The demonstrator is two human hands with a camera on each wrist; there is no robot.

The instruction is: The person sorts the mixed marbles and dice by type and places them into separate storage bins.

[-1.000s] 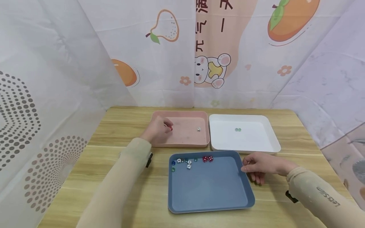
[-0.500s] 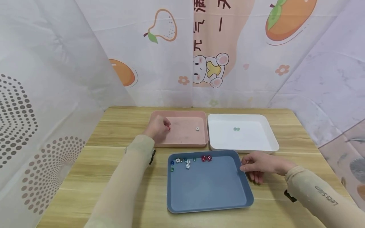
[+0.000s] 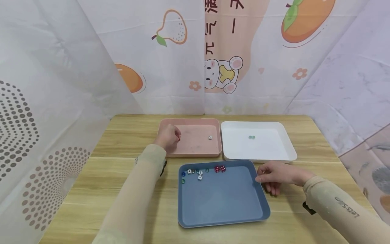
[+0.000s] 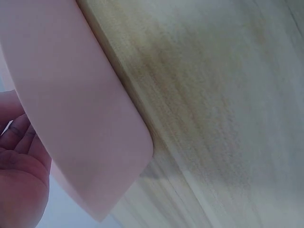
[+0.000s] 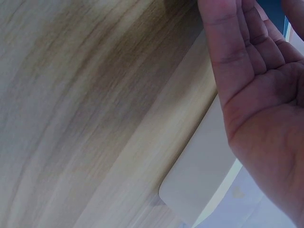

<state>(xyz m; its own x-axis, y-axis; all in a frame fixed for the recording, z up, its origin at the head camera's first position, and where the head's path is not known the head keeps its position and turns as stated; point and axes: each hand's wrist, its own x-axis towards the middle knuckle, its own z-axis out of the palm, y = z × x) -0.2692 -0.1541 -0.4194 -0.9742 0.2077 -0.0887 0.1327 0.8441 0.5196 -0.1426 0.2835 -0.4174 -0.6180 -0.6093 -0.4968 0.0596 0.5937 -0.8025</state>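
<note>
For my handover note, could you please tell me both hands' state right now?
Left hand: closed, pinching a small red object.
Right hand: at the rim of the blue rectangular tray; whether it grips cannot be told.

You have three trays: one pink tray [image 3: 195, 132], far left; one white tray [image 3: 271, 145], far right; one blue tray [image 3: 223, 201], near. Your blue tray contains three white dice [image 3: 200, 177], two red dice [image 3: 223, 168] and five glass beads [image 3: 183, 181]; your pink tray, one white die [image 3: 210, 138]; your white tray, two pale beads [image 3: 253, 137]. Your left hand [image 3: 167, 136] has one red piece [image 3: 178, 138].

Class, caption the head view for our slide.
Left hand pinches a small red piece in the pink tray; right hand rests by the blue tray.
</note>
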